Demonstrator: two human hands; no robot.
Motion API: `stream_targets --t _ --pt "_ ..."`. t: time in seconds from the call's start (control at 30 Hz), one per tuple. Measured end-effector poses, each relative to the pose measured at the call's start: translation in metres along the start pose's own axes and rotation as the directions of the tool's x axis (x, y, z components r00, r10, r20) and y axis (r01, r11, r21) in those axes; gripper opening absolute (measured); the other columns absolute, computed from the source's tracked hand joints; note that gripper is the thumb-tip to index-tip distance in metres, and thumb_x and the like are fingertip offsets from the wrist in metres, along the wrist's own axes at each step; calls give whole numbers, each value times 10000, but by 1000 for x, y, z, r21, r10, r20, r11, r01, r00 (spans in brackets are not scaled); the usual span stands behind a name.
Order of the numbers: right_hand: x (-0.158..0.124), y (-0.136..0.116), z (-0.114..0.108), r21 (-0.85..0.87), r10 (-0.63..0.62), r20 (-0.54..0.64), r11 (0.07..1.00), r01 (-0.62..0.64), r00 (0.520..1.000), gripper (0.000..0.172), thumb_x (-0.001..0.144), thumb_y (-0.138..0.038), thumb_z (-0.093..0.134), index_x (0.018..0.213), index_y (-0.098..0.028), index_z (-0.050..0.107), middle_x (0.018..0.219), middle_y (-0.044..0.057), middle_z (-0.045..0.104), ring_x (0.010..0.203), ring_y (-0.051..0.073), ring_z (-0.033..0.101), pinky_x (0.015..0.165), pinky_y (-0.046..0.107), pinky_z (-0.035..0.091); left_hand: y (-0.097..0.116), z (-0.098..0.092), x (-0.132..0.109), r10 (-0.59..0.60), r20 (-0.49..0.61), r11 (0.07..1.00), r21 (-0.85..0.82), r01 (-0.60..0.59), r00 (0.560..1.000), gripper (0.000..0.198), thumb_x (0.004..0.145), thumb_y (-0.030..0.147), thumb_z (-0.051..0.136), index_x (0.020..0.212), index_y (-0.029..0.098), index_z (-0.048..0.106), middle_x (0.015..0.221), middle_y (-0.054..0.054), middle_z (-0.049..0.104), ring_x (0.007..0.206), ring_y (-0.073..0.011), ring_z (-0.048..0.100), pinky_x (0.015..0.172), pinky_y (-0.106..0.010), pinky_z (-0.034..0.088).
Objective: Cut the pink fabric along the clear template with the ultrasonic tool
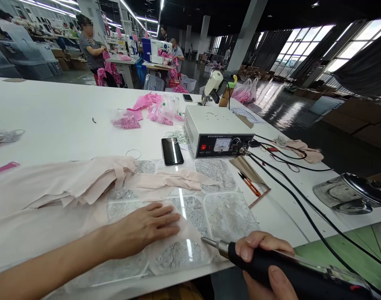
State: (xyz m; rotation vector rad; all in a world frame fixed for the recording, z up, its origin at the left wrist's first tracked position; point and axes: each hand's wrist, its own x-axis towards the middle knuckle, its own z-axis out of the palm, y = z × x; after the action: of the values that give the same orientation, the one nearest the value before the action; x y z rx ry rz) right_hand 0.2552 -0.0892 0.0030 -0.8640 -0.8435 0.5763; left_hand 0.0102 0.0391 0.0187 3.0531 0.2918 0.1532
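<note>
My left hand lies flat, fingers stretched out, on a pale pink piece of fabric spread over a clear stone-patterned mat. My right hand is wrapped around a black ultrasonic handpiece with a tapered metal tip. That tip is at the right-hand corner of the fabric; whether it touches cannot be made out. Beyond my left hand lies a narrow pale pink strip. A larger heap of the same fabric covers the table at the left.
A control box with a dial stands behind the mat, with black cables running right. Nearby are a phone, orange thread snips, a metal-lidded clear jug and bags of pink pieces. People work at sewing machines beyond.
</note>
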Motion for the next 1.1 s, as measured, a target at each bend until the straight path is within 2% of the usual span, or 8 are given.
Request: stream_targets --t 0.17,0.3,0.4,0.5,0.63,0.83,1.0,1.1 --pt "14 8 -3 -59 -59 7 996 60 998 131 828 -288 555 918 -194 570 796 26 546 635 151 542 570 347 510 1 -6 11 -49 -12 998 45 50 999 354 937 78 482 1236 222 605 1276 -56 634 1013 -177 642 896 -288 447" --pt "21 8 1 -69 -84 -50 994 80 995 154 783 -286 560 904 -192 579 804 29 553 629 155 530 589 360 495 -3 -12 21 119 -20 992 38 -119 993 302 936 135 546 1207 246 622 1339 -39 591 1141 -194 577 899 -291 433" --pt "24 0 4 -45 -87 -139 996 81 986 163 732 -271 544 862 -184 587 761 19 550 597 148 510 546 330 461 -6 -6 30 188 20 981 51 -189 982 248 952 232 587 1191 290 617 1334 -14 586 1029 -170 599 826 -262 438" --pt "28 -7 2 -14 -89 -231 996 89 969 153 685 -271 546 794 -174 589 694 12 544 553 139 491 496 302 423 -5 7 44 41 5 995 86 -41 999 288 941 292 619 1223 242 591 1197 -71 633 860 -182 606 723 -276 444" --pt "28 -12 -10 86 -56 -242 993 79 969 193 685 -307 542 784 -168 632 663 12 551 477 116 465 435 274 387 1 17 66 -155 -92 982 92 163 984 310 923 253 629 1194 106 594 1044 -152 634 868 -261 604 718 -351 463" --pt "12 -5 -21 165 38 -227 986 0 973 210 723 -325 537 796 -166 654 669 15 542 454 97 466 409 251 378 -4 17 78 44 -65 995 -83 -49 997 263 882 215 686 1133 276 634 1236 -61 569 952 -209 595 804 -315 476" --pt "2 -4 -25 195 86 -265 980 -34 960 177 730 -323 567 795 -174 636 677 10 554 482 107 502 438 260 421 0 30 88 -43 -38 990 -136 37 998 114 950 238 588 1014 198 674 1155 -103 580 925 -225 592 748 -316 493" --pt "2 -6 -26 213 140 -332 974 -70 933 160 699 -319 605 773 -179 623 679 0 555 492 107 507 458 264 437 -4 28 93 34 -5 976 -215 -34 999 118 883 256 690 992 212 678 1126 -63 597 936 -209 592 798 -304 491"
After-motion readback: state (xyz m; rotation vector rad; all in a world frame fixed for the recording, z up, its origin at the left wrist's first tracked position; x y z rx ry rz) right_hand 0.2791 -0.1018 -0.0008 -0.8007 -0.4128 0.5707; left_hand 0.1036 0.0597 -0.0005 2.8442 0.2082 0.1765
